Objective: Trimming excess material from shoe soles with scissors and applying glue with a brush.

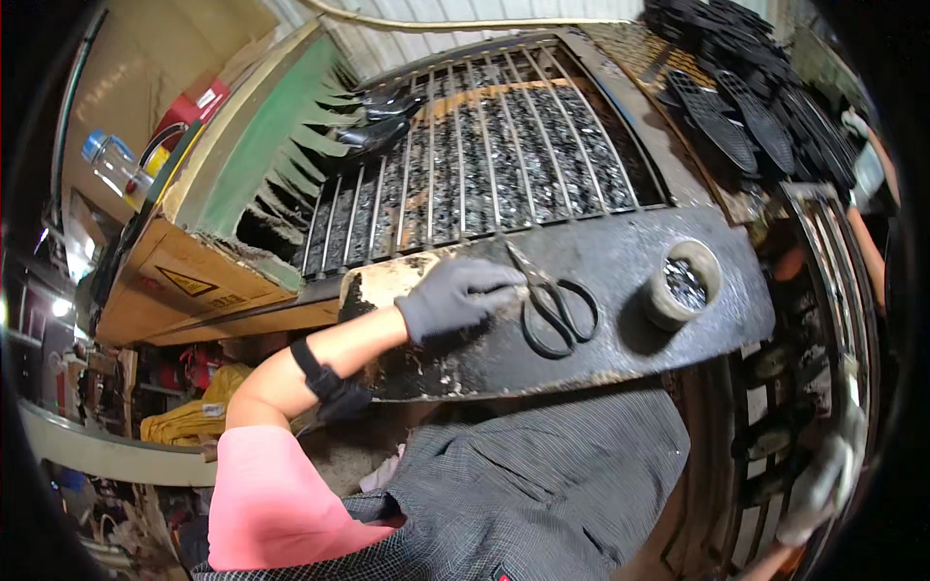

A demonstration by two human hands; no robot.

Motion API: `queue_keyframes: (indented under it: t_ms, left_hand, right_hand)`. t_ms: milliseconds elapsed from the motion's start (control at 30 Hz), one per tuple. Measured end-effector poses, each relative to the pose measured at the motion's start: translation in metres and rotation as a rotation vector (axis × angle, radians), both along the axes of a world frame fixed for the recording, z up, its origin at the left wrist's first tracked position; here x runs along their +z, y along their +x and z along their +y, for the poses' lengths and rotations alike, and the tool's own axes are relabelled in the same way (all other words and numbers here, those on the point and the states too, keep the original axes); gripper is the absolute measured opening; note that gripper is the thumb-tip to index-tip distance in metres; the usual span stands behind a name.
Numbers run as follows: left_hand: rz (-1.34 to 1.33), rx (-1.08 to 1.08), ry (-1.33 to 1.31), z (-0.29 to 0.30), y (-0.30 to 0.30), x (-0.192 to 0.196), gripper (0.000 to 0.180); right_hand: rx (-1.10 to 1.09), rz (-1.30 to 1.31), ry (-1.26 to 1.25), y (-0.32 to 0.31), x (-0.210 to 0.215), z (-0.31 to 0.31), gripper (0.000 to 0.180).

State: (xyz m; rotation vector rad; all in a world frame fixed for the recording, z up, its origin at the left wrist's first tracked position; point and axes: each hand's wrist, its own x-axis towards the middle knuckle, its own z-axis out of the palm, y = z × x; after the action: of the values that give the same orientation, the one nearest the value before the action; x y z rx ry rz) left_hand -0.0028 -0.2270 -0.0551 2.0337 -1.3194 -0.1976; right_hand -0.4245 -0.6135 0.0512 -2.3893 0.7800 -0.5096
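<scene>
My left hand (463,295), in a dark grey glove with paler fingertips, rests over the work board (630,247). Its fingers are drawn together, tips right beside the scissors (554,308); anything between them is too small to make out. The black-handled scissors lie flat, blades pointing away. To their right stands a round, stained cup (665,302) with shiny dark bits inside. At the lower right a pale-gloved hand, which looks like my right hand (816,494), lies along a metal rack rail (835,281). Its fingers are not clear.
Beyond the board, metal bars (494,145) span a bed of dark scraps. Black soles (712,116) are piled at the far right. A green-sided box (266,126) with ragged black strips stands left. Another person's gloved hand (865,155) shows at the right edge.
</scene>
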Motion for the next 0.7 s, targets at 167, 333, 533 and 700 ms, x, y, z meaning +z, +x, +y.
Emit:
queue_keyframes:
  t_ms: [167,333,533,700]
  left_hand:
    - [-0.458,0.114,0.411,0.031,0.100,-0.007,0.042]
    - [-0.721,0.241,0.905,0.039,0.230,0.001,0.063]
    - [-0.777,0.604,1.107,0.055,0.365,0.012,0.113]
    - [-0.658,0.728,1.252,0.071,0.430,-0.016,0.134]
  right_hand:
    - [0.341,-0.267,-0.528,0.179,-0.059,0.034,0.030]
    - [0.483,-0.074,-0.769,0.246,-0.058,0.040,0.043]
    - [0.518,-0.113,-0.749,0.223,-0.015,0.118,0.043]
    - [0.681,-0.025,-0.303,0.283,-0.083,0.206,0.045]
